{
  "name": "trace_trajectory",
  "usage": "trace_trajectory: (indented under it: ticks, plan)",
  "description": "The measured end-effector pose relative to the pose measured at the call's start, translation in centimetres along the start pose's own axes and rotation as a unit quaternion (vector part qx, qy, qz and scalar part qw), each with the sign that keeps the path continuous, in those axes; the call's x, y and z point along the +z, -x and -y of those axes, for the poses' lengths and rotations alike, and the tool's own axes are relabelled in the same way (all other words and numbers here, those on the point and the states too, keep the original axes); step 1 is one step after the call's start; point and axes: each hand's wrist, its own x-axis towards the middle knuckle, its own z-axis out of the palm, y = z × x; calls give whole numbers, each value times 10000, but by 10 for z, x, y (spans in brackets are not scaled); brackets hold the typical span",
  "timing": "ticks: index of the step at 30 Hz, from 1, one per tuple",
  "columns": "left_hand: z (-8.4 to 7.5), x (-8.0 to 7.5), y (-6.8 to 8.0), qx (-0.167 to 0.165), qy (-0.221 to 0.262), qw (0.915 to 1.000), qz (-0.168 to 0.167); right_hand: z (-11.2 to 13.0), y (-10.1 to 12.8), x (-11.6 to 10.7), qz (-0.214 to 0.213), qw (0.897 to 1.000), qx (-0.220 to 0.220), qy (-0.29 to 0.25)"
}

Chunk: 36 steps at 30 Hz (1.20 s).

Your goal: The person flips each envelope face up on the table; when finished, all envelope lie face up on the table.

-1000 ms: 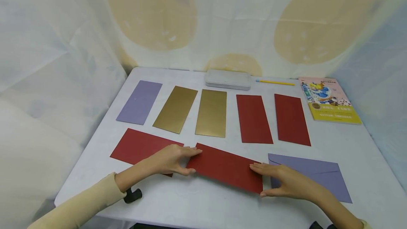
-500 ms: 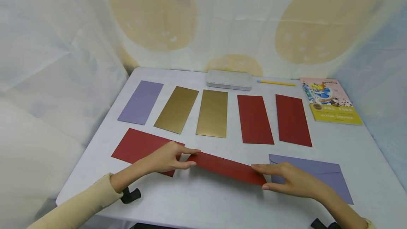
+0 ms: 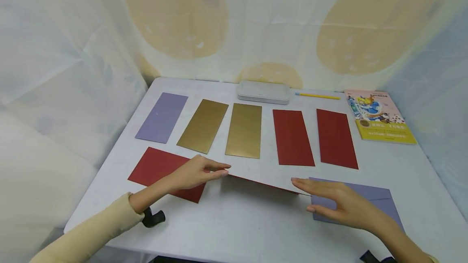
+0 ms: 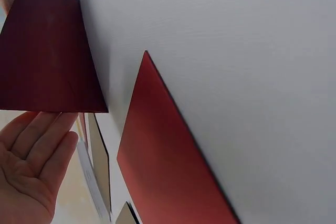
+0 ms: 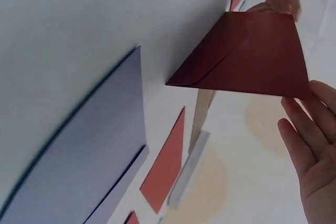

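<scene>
A red envelope [image 5: 257, 51] is held up over the table between my two hands. The head view shows it almost edge-on, as a thin dark line. Its flap seam shows in the right wrist view. My left hand [image 3: 195, 173] pinches its left end between thumb and fingers. At the other end, my right hand [image 3: 340, 202] holds the edge with thumb and fingers spread around it. Below my left forearm lies another red rectangle [image 3: 157, 167], partly hidden by the arm. Under the right hand is a purple envelope [image 3: 365, 194], flap side up.
Across the table lie a purple piece [image 3: 162, 118], two gold ones [image 3: 202, 126] and two red ones [image 3: 293, 138]. Along the back are a flat grey case [image 3: 263, 91], a yellow pencil [image 3: 318, 95] and a picture book [image 3: 380, 115]. The table's front edge is near my left wrist.
The held red envelope has turned from showing its broad face to being nearly edge-on in the head view. Its near edge has come up. My left hand has risen slightly; my right fingers have spread.
</scene>
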Motion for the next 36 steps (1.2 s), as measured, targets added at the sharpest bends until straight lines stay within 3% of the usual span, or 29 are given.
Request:
trace_trajectory:
  ticks: [7,10,12,15,19,22,29,36]
  plan:
    - [-3,-3,-7,-271,152,9995,36,1,0,2,-199,9991,-282,253]
    - [-4,-4,-9,-195,157,9997,-12,-3,-1,4,-278,9989,-334,171]
    - [-4,-6,-9,55,106,9998,-167,-5,-2,4,-282,9991,-324,63]
    - [1,-7,-9,830,-173,9948,-572,-9,-4,2,-285,9993,-248,-13]
    - [9,-7,-13,2055,-676,9711,-1010,-16,-7,0,-428,9987,-271,-15]
    - [12,-7,-17,2592,-891,9554,-1100,-21,-8,0,-529,9984,-193,-8]
    - [15,-10,-25,2832,-1149,9439,-1247,-35,-16,2,-551,9984,-134,-36]
    - [17,-15,-33,2778,-1251,9436,-1293,-53,-23,3,-626,9980,50,-57]
